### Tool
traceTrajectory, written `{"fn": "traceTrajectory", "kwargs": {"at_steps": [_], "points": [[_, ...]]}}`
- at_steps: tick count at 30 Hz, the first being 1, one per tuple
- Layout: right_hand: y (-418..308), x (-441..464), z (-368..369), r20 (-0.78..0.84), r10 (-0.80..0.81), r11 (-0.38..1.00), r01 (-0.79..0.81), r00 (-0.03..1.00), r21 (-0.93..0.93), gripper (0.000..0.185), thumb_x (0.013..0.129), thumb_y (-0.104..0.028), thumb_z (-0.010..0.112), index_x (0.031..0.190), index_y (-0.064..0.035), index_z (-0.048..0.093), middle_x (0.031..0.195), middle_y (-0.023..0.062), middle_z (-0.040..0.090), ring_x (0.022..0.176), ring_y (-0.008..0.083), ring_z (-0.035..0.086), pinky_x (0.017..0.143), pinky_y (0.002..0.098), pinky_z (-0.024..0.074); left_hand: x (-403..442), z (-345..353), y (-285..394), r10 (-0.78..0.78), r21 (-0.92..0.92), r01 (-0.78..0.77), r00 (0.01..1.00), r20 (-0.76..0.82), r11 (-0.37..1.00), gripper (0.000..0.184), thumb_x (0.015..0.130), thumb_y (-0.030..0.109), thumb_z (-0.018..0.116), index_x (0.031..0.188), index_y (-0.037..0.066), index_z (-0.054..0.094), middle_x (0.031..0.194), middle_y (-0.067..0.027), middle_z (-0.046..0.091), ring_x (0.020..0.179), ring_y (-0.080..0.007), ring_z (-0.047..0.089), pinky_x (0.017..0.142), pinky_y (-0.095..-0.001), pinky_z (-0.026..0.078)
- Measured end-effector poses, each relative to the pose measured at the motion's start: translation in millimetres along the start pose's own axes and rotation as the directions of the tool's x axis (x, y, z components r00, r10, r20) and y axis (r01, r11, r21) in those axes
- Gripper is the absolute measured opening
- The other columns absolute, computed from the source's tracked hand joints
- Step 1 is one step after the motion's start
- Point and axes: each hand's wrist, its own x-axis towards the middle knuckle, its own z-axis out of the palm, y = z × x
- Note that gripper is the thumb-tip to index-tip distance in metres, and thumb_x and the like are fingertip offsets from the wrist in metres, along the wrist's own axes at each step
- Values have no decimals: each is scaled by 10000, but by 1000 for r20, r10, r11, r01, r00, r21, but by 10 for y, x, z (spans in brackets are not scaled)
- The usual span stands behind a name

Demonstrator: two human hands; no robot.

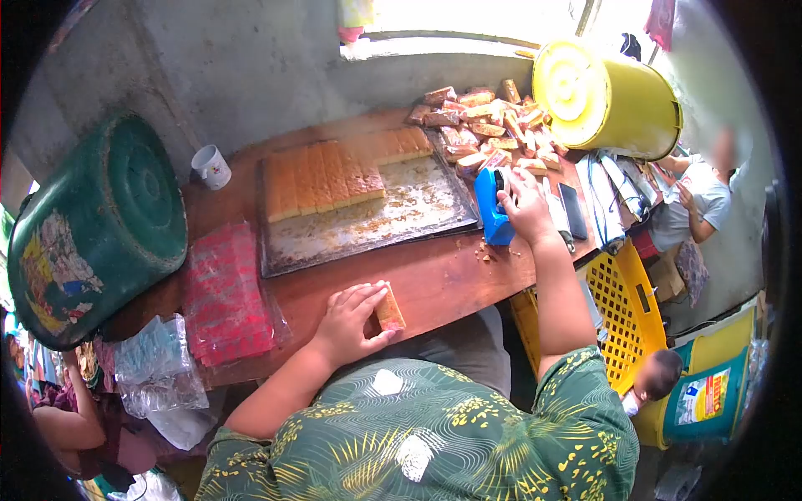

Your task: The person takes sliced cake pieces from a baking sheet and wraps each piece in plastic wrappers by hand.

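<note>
My left hand (352,322) holds a bar of cake (390,307) on the table near its front edge, thumb at the near end and fingers along its side. The bar looks wrapped in clear plastic with a reddish print. At the right, my right hand (525,205) has its fingers curled over the top of a blue tape dispenser (496,219); any strip of tape in the fingertips is too small to make out. Behind them, a metal baking tray (418,209) carries a sheet of golden cake cut in strips (322,179). Several wrapped bars (493,125) are heaped beyond the dispenser.
Red-printed plastic wrappers (225,292) and clear bags (160,363) lie at left by a green bucket (100,225). A white mug (211,167), yellow bucket (618,100) and phone (572,210) surround the work. A yellow crate (622,292) stands below right; other people are nearby.
</note>
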Motion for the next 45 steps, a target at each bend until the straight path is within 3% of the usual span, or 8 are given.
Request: {"fn": "traceTrajectory", "kwargs": {"at_steps": [4, 5, 10, 14, 20, 26, 41, 45], "points": [[11, -99, 26, -65, 86, 956, -64, 994, 286, 349, 940, -275, 729, 1200, -43, 755, 1300, 181, 644, 1240, 371, 583, 1073, 452, 466, 7, -42, 28, -12, -13, 12, 1000, 5, 1000, 746, 826, 487, 817, 1383, 33, 618, 1450, -141, 605, 1347, -330, 555, 1144, -480, 395], [-2, -119, -9, -87, 38, 978, -19, 995, 210, 273, 924, -237, 748, 1100, -30, 777, 1242, 181, 655, 1174, 367, 615, 1037, 440, 491, 4, -41, 31, -14, -14, 14, 1000, -1, 1000, 747, 824, 485, 820, 1383, 33, 618, 1449, -144, 605, 1346, -329, 556, 1143, -479, 396], [-72, -149, -4, -209, -2, 975, 48, 978, 215, 300, 924, -210, 735, 1163, -27, 738, 1244, 188, 659, 1160, 375, 633, 1019, 443, 510, 14, -11, -2, 10, -17, -10, 1000, -9, 1000, 753, 815, 474, 831, 1385, 31, 617, 1443, -152, 607, 1342, -326, 561, 1137, -476, 400], [-16, -157, 75, -126, 46, 965, -11, 991, 263, 320, 928, -198, 724, 1202, -33, 725, 1274, 186, 656, 1151, 371, 651, 1005, 447, 522, 6, 1, -14, 10, -26, -10, 1000, -6, 1000, 753, 822, 468, 818, 1401, 39, 602, 1453, -136, 598, 1347, -321, 552, 1137, -473, 393], [-69, -107, -1, -42, 107, 961, -92, 993, 262, 218, 936, -123, 729, 1098, 19, 693, 1073, 144, 717, 1015, 278, 713, 891, 364, 575, -11, -5, -13, -13, -52, 14, 1000, 6, 999, 752, 832, 465, 792, 1429, 60, 582, 1471, -112, 582, 1360, -316, 531, 1149, -476, 373], [-6, -87, 165, -72, 267, 849, -199, 961, 489, 265, 936, -119, 758, 1145, 9, 657, 957, 106, 748, 864, 178, 731, 804, 319, 589, 15, -33, 7, 7, -15, -8, 1000, -10, 1000, 743, 825, 474, 826, 1383, 30, 615, 1440, -144, 607, 1328, -318, 573, 1125, -460, 413], [223, -162, 317, 114, 278, 626, -270, 954, 731, 138, 978, -109, 719, 1078, -15, 698, 957, 82, 747, 884, 157, 719, 796, 281, 561, 13, -25, 3, 13, -30, -14, 1000, -13, 999, 749, 818, 462, 832, 1384, 26, 608, 1452, -155, 595, 1337, -330, 561, 1126, -471, 405], [326, -398, 311, 127, 271, 502, -253, 954, 827, 73, 1010, -103, 682, 1056, -46, 679, 978, 21, 678, 888, 115, 643, 819, 254, 519, 23, -44, 9, 5, -31, -5, 1000, -3, 1000, 746, 814, 453, 834, 1383, 26, 609, 1448, -154, 598, 1332, -327, 566, 1123, -471, 408]]}}
